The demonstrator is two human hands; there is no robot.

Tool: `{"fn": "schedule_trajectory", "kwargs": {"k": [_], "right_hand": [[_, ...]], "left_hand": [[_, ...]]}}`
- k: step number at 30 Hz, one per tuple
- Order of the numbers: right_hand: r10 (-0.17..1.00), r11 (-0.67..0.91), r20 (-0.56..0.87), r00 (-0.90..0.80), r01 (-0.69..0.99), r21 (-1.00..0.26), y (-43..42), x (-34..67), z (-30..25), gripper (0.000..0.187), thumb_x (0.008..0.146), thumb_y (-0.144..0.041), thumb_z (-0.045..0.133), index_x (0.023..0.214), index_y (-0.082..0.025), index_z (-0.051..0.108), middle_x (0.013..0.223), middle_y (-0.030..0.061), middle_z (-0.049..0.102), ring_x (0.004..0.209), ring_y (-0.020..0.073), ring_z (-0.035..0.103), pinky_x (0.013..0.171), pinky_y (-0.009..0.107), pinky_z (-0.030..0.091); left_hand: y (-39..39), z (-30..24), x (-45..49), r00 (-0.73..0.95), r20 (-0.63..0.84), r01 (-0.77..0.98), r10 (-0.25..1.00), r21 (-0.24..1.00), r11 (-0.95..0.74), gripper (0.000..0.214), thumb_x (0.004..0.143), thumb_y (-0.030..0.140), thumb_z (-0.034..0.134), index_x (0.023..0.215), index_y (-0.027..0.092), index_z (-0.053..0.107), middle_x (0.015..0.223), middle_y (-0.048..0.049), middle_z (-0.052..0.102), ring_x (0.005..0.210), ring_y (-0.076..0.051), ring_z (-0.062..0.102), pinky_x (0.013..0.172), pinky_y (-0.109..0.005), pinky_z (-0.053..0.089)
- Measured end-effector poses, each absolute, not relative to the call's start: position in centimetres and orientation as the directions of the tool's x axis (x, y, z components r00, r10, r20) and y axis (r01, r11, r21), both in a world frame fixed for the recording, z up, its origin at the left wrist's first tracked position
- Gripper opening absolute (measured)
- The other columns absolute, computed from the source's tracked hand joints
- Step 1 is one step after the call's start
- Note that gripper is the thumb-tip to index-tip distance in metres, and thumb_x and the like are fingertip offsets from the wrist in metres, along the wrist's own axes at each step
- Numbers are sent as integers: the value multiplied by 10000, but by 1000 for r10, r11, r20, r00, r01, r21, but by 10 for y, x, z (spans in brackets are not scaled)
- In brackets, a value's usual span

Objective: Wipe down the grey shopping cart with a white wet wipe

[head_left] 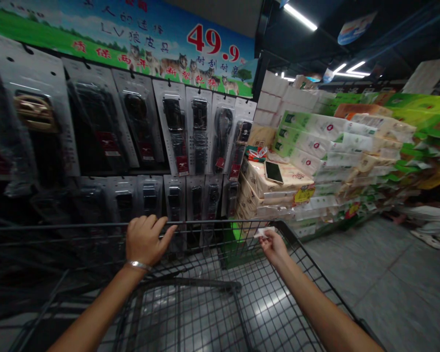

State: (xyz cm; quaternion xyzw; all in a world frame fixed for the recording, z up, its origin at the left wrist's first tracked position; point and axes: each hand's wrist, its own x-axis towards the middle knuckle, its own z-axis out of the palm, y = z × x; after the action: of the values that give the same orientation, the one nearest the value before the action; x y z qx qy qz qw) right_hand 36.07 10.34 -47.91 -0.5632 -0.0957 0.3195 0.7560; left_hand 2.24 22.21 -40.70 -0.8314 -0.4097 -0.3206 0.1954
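A black wire shopping cart (pixel 258 318) fills the lower part of the head view, its basket showing bare mesh. My left hand (pixel 145 241), with a silver bracelet at the wrist, has its fingers wrapped over the cart's top rail. Near the rail's right corner my right hand (pixel 274 247) pinches a small crumpled white piece of paper or tissue (pixel 266 231). That white piece lies against the rail. Whether the right fingers also touch the rail, I cannot tell.
Packaged belts (pixel 200 132) hang in rows ahead, under a price banner (pixel 161 44). A phone (pixel 274 172) rests on stacked tissue packs (pixel 264 193). More tissue packs (pixel 326 142) run along the right. Another person's shoes (pixel 427 238) are at the far right on the grey floor (pixel 366 274).
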Motion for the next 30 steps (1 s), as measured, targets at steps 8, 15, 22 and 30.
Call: {"fn": "schedule_trajectory", "kwargs": {"k": [8,15,22,30], "right_hand": [[479,-66,-167,862,-154,-986,74,362,-482,128,448,-196,607,564,-153,576,461,-31,553,411,105,466,365,206,338],[555,-109,240,797,356,-928,77,360,-495,165,586,-273,584,709,-165,599,623,5,596,574,158,528,585,279,424],[606,-136,407,684,594,-793,86,344,-507,77,670,-223,524,706,-196,586,737,37,565,706,198,513,702,320,415],[639,-161,350,685,565,-810,81,344,-528,71,618,-215,517,660,-201,572,675,25,574,635,187,507,646,299,394]], "left_hand": [[196,-401,65,598,651,669,468,-84,-738,320,878,296,405,1076,149,609,1029,-124,645,1023,-262,532,937,-441,319],[176,-397,145,700,440,622,562,11,-783,332,837,383,548,1072,151,582,872,-86,630,841,-227,555,777,-366,380],[175,-401,156,591,493,683,639,116,-721,261,808,447,586,827,187,609,753,-52,607,760,-215,538,677,-354,334],[175,-399,157,599,469,687,648,114,-718,262,737,428,675,826,198,586,743,-54,598,787,-238,544,662,-357,318]]}}
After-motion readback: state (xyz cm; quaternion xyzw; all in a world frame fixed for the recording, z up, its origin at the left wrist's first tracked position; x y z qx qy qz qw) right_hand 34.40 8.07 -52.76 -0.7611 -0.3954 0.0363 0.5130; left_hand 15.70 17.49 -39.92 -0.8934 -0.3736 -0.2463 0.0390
